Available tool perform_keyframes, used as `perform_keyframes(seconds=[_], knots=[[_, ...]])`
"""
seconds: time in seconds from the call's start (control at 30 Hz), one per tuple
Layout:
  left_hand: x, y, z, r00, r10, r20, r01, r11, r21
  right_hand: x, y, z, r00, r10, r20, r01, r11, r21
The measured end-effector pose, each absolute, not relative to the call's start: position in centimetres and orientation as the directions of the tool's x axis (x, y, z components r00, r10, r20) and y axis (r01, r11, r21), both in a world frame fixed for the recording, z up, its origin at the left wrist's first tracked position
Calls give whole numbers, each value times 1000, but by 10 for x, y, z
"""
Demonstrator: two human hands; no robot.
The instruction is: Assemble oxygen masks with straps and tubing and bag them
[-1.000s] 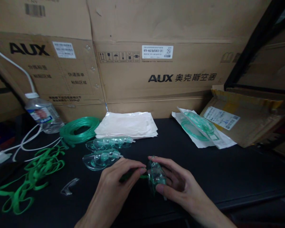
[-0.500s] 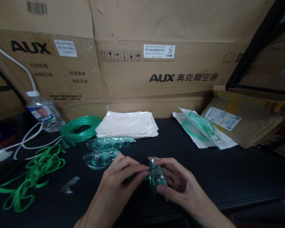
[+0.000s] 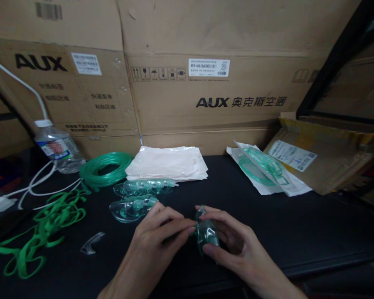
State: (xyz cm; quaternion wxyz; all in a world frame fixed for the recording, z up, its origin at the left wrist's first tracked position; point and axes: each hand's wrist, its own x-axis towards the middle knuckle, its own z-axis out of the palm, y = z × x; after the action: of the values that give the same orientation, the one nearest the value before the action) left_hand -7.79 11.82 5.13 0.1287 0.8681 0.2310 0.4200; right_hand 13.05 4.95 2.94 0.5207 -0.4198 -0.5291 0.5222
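My right hand (image 3: pixel 237 238) is closed around a clear green oxygen mask (image 3: pixel 209 233), its thumb on the near side and its fingers over the top. To the left, my left hand (image 3: pixel 157 234) pinches a short bit of green strap (image 3: pixel 193 229) against the mask's edge; most of that strap is hidden by the fingers. Just behind my left hand lie more clear green masks (image 3: pixel 129 209), with another row of masks (image 3: pixel 148 187) beyond them. A small clear bent plastic piece (image 3: pixel 92 243) rests on the black table further left.
A tangle of green elastic straps (image 3: pixel 50 224) lies at the left. Behind it are coiled green tubing (image 3: pixel 95 176), a plastic bottle (image 3: pixel 60 147) and white cables. White pouches (image 3: pixel 168 162) are stacked at the back. Packaged tubing (image 3: pixel 268 170) and an open cardboard box (image 3: pixel 324 153) stand right.
My left fingertips have shifted slightly right, closer against the mask's edge. The mask has turned a little in my right hand, whose thumb has moved slightly left.
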Motion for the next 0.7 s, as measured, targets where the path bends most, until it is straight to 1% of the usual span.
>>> perform_keyframes(seconds=[0.17,0.3,0.4,0.57,0.7], knots=[[-78,118,50,539,509,671,292,-860,418,130,48,28,-104,985,139,-33,136,-990],[-77,118,50,539,498,679,298,-867,399,126,50,28,-62,983,173,44,176,-983],[-77,117,51,528,511,679,299,-860,414,125,50,29,-37,979,199,84,202,-976],[-77,113,50,554,544,631,270,-834,482,125,50,29,-43,977,211,94,214,-972],[-78,114,47,540,558,630,229,-818,528,124,49,29,-50,985,167,35,169,-985]])
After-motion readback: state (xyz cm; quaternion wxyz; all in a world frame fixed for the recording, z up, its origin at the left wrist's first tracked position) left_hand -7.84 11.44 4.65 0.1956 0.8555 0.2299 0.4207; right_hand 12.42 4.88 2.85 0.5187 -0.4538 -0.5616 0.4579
